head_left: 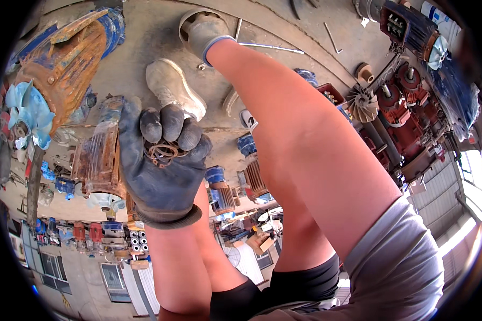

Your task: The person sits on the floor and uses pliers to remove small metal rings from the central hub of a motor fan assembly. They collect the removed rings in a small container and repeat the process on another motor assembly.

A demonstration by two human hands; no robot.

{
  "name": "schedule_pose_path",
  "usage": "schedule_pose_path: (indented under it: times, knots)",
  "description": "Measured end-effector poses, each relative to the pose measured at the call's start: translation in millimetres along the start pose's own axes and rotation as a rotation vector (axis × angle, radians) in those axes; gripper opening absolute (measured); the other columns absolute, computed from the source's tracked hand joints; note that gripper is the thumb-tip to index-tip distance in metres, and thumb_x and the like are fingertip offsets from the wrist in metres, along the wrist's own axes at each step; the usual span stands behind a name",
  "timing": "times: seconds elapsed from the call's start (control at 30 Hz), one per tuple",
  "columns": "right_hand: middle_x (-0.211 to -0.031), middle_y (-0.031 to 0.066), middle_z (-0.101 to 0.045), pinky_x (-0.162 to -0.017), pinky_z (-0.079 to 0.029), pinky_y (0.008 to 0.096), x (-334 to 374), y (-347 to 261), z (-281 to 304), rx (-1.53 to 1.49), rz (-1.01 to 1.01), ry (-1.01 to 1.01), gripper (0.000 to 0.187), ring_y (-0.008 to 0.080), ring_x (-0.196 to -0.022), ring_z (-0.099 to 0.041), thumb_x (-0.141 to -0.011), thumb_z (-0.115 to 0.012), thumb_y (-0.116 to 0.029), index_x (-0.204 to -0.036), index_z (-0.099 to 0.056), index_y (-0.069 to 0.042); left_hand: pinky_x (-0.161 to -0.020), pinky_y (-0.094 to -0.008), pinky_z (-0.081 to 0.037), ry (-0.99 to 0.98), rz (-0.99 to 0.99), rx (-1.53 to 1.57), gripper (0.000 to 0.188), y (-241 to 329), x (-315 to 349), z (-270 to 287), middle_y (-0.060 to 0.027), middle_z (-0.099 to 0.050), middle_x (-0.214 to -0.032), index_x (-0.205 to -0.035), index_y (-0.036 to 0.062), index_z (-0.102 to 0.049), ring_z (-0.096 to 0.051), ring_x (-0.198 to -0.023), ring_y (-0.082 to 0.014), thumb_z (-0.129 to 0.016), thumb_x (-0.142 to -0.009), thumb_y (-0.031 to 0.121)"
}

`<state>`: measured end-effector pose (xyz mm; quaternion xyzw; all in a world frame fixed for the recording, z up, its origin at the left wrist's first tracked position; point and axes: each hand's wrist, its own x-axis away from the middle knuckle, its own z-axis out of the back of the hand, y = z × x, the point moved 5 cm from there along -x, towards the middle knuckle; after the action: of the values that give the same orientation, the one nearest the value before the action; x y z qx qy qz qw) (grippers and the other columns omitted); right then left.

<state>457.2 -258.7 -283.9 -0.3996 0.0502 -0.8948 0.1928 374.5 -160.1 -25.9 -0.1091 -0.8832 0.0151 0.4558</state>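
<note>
Bright light glares through the right-hand window (472,168), and fisheye distortion bends edges.

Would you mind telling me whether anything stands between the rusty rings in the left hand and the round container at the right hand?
A pale shoe appears between the rusty rings in the left hand and the round container, but it looks lower, so may not block them.

At nine o'clock, rings (165,154) are held in the left hand (163,184); between ten and eleven, a shoe (168,80) is seen beyond its fingers. Between eleven and twelve, the right hand (208,35) is placed at the mouth of a housing (185,32). On the floor (155,27), a rod (331,38) is laid at one, a motor (64,69) at ten, an impeller (362,104) at two.
</note>
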Motion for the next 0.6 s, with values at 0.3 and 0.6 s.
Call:
schedule_pose_path:
  times: [0.3, 0.6]
  knots:
    - [-0.125, 0.0128, -0.073, -0.095, -0.058, 0.0461, 3, 0, 14, -0.085, 0.067, -0.174, 0.044, 0.0374, -0.111, -0.071, -0.093, -0.063, -0.030, -0.136, -0.069, -0.022, -0.070, -0.0361, -0.042, -0.114, 0.018, -0.006, 0.041, 5, 0, -2, -0.0014, -0.046, -0.086, -0.086, 0.0158, -0.054, -0.048, -0.082, -0.0196, -0.040, -0.114, 0.043]
    - [-0.131, 0.0117, -0.072, -0.097, -0.058, 0.0423, -8, 4, 6, 0.081, -0.049, -0.356, 0.034, 0.0324, -0.119, -0.069, -0.096, -0.063, -0.021, -0.126, -0.077, -0.013, -0.077, -0.0387, -0.046, -0.117, 0.039, 0.013, 0.051, 5, -5, -9, -0.0049, -0.049, -0.089, -0.088, 0.0121, -0.060, -0.051, -0.083, -0.0241, -0.035, -0.115, 0.047]
